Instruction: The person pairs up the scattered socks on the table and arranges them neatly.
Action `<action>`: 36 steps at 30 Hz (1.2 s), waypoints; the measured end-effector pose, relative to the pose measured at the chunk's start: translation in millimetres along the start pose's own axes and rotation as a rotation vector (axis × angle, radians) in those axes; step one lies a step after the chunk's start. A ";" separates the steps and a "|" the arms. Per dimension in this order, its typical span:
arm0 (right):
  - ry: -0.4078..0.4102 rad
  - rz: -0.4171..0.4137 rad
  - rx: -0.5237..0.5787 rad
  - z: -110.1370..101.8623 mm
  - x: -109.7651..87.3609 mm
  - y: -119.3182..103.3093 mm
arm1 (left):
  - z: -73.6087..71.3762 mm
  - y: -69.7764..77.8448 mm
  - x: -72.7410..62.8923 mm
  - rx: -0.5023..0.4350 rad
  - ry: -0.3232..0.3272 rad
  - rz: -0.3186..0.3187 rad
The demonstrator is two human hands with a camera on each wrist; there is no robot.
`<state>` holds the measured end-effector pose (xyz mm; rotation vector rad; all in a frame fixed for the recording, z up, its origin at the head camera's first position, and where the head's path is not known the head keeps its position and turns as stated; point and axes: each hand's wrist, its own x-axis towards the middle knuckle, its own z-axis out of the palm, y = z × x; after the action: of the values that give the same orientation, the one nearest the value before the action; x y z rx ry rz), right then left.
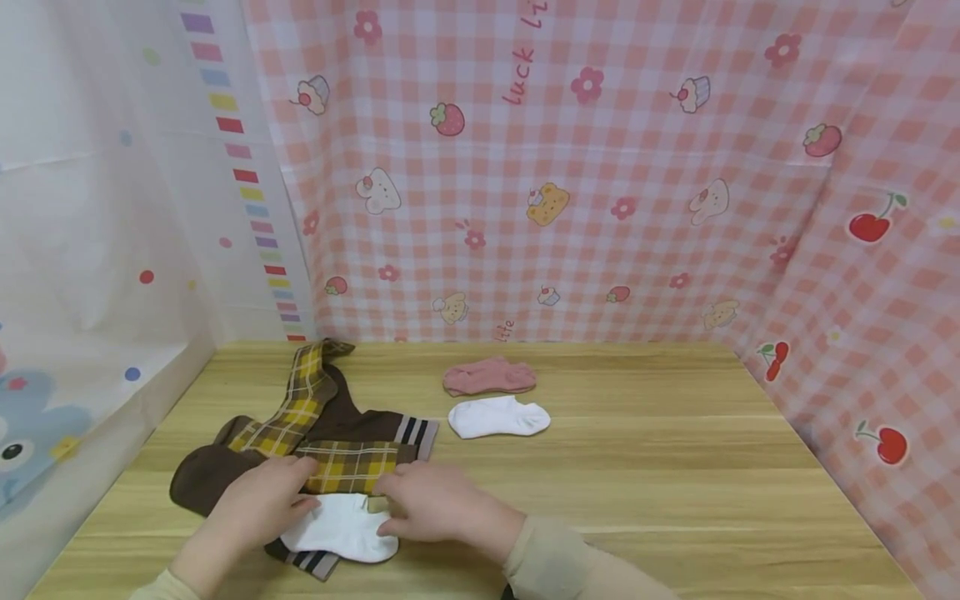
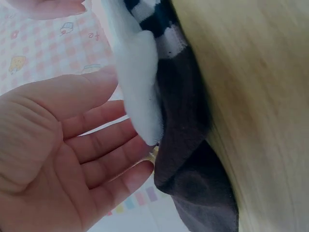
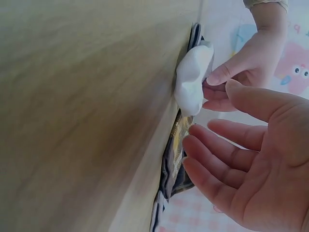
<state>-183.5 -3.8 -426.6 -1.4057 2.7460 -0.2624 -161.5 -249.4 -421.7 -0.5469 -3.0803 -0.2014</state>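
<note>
A white ankle sock [image 1: 341,529] lies on top of a pile of brown and plaid socks, nearest to both hands. My left hand [image 1: 262,498] is at its left end, fingers loosely extended; in the left wrist view the thumb and fingertips come up to the white sock [image 2: 137,79] without curling round it. At the right end, my right hand [image 1: 438,504] has relaxed, spread fingers, and the right wrist view shows its palm [image 3: 285,159] with nothing held. Just beyond the white sock is a yellow-and-brown plaid sock [image 1: 348,467]. Striped cuffs [image 1: 318,563] of a dark sock show beneath.
Another plaid sock [image 1: 288,408] stretches toward the back left over a dark brown sock [image 1: 352,404] with a striped cuff. A brown sock toe [image 1: 198,479] sits at the left. Further back lie a pink ankle sock [image 1: 487,377] and a second white sock [image 1: 497,417] on the wooden table [image 1: 675,483].
</note>
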 end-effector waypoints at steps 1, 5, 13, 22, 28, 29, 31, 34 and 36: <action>-0.009 0.000 0.006 0.1 0.7 -0.4 | 0.5 -0.3 0.2 -0.004 -0.006 -0.006; -0.040 0.002 0.029 -0.4 2.5 -1.3 | 1.7 -1.0 1.2 -0.018 -0.023 -0.029; -0.060 -0.022 0.012 3.6 4.8 -0.9 | 3.8 -1.4 2.5 -0.030 -0.043 -0.063; -0.096 -0.016 -0.055 4.6 7.6 -2.0 | 8.6 -4.1 3.2 -0.064 -0.046 -0.040; -0.103 0.000 -0.093 6.4 9.7 -2.7 | 12.1 -6.8 4.3 -0.087 -0.034 -0.003; -0.104 0.004 -0.096 7.1 10.0 -2.8 | 12.9 -7.3 4.5 -0.090 -0.033 0.001; -0.107 0.013 -0.100 7.6 10.8 -3.2 | 14.0 -7.8 4.9 -0.096 -0.032 0.006; -0.110 0.024 -0.101 5.9 10.7 -4.8 | 14.7 -7.5 5.2 -0.103 -0.035 0.000; -0.112 0.029 -0.104 5.2 10.9 -5.7 | 15.0 -6.9 5.0 -0.109 -0.038 -0.006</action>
<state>-184.7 -16.6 -430.3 -1.3569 2.7218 -0.0380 -168.3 -252.2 -437.3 -0.5511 -3.1220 -0.3657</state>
